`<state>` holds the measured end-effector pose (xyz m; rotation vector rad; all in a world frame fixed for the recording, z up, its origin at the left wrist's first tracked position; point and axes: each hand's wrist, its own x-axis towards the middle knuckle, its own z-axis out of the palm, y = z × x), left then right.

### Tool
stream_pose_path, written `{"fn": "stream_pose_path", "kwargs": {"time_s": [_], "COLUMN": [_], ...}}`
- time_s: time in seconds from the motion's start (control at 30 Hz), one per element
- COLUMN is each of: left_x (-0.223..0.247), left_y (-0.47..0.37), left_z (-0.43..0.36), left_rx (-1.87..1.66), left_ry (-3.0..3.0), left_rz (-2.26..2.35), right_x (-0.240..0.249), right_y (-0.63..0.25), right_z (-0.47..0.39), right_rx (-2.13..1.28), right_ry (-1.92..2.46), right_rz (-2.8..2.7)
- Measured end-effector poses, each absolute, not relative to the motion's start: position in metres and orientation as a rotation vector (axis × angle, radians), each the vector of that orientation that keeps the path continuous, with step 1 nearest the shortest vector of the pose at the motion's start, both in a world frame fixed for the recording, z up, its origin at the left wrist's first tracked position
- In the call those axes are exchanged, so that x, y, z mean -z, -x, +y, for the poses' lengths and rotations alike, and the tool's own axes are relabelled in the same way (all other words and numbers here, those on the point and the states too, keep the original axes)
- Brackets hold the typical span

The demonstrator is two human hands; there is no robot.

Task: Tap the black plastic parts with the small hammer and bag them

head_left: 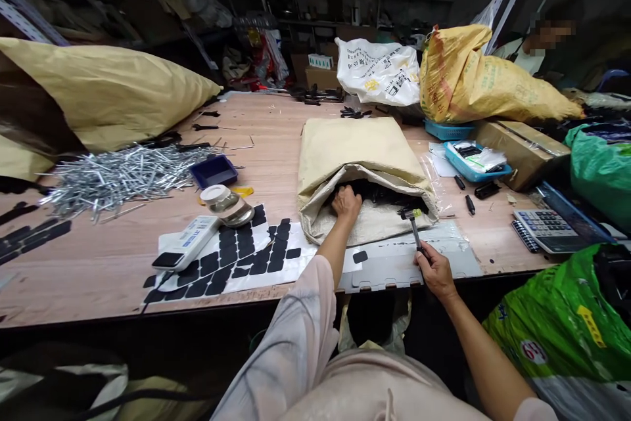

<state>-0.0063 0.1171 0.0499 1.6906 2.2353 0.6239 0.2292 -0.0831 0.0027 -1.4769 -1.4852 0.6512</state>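
The left hand (346,203) reaches into the open mouth of a beige sack (355,142) that lies flat on the table (276,125), its opening towards the person; the fingertips are lost in the dark inside, among black items (389,195), so whether they pinch anything cannot be told. The right hand (436,270) has its fingers closed round the handle of a small tool (415,232) with a dark head and a yellow-green end, held upright with the head level with the right side of the sack's mouth; whether the head touches the sack cannot be told. Beneath the front of the sack lies a grey sheet (409,263), with one small black pad (360,256) near the sack's front edge. To the left, a white device (190,243) and a clear jar (227,205) with a white lid stand by rows of black pads (236,250) on white paper. Beyond the jar is a dark blue tray (213,171), just beside a heap of silvery rods (123,178). On the right side of the table are a blue basket (477,161) holding a white bag and black pieces, a cardboard box (522,148) and a calculator (547,230). A white sack (378,71) and a yellow sack (493,76) lie along the far side.
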Motion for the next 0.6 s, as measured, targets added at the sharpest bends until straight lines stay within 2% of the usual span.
{"fn": "stream_pose_path", "kwargs": {"time_s": [0.23,0.47,0.6], "left_x": [-0.044,-0.041,-0.027], "left_y": [0.032,0.016,-0.005], "left_z": [0.076,-0.007,-0.022], "left_rx": [-0.680,-0.691,-0.634], "left_ry": [-1.770,-2.068,-2.154], "left_rz": [2.170,1.597,1.513], "right_x": [-0.008,-0.005,-0.008], "right_y": [-0.228,-0.229,-0.230], "right_z": [-0.084,-0.082,-0.084], "right_rx": [-0.676,-0.709,-0.768], "right_ry": [1.494,1.511,1.461], "right_rz": [-1.462,-1.423,-1.406]}}
